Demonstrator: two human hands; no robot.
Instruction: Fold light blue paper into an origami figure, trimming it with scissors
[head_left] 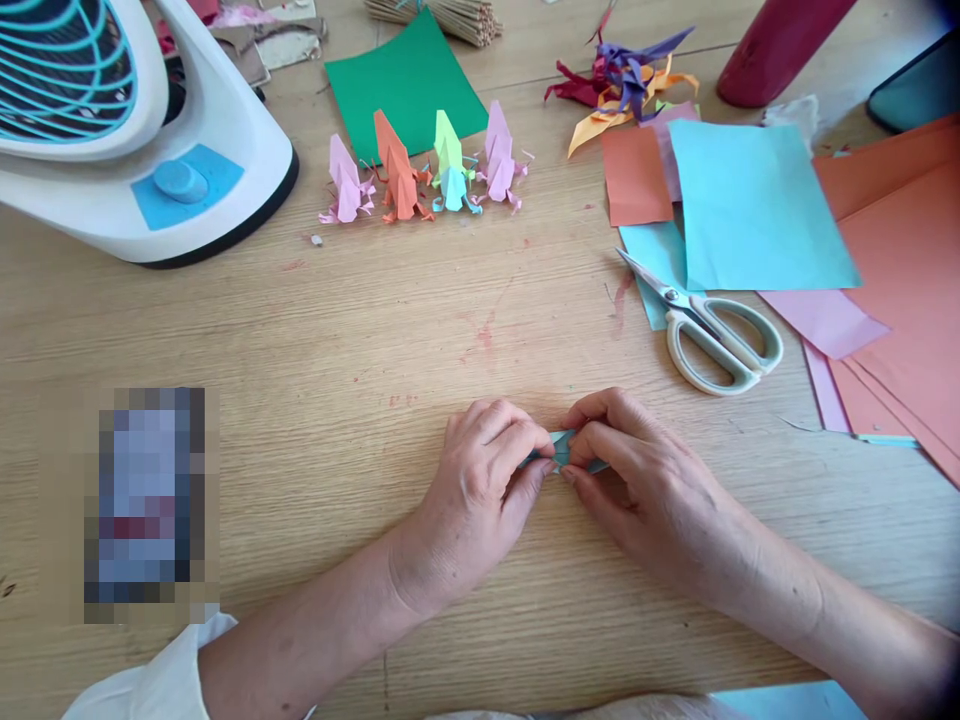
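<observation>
Two hands at work on one small piece of teal paper [561,448], low in the middle of the wooden table [300,340]; the left hand [480,490] and the right hand [637,480] meet over it, thumb and forefinger of each pinching an end, the remaining fingers curled in and resting on the wood; the piece is already folded narrow and is mostly hidden beneath the fingertips.

Step in hand, by judgement — a crease being pressed or a small flap being shaped on a model well along in its folding; the next move would call for a firm, even pinch and fine alignment of edges, the paper being small and easily skewed.

Items about:
- four finished paper figures in a row at the far side — pink [345,185], orange [397,170], green over pale blue [450,165], pink again [499,160];
- a green sheet [405,75] behind them;
- a tangle of folded figures in purple, red and orange [622,80] farther right;
- loose sheets, among them a pale blue one [757,200] and an orange stack [900,280];
- scissors [705,325], blades shut, lying on the sheets' edge, near the right hand but apart from it;
- a white fan base with blue button [180,180], far left;
- a bundle of sticks [442,15] at the top edge;
- a dark red cylinder [772,50], top right;
- a blurred patch, lower left, contents not readable.
</observation>
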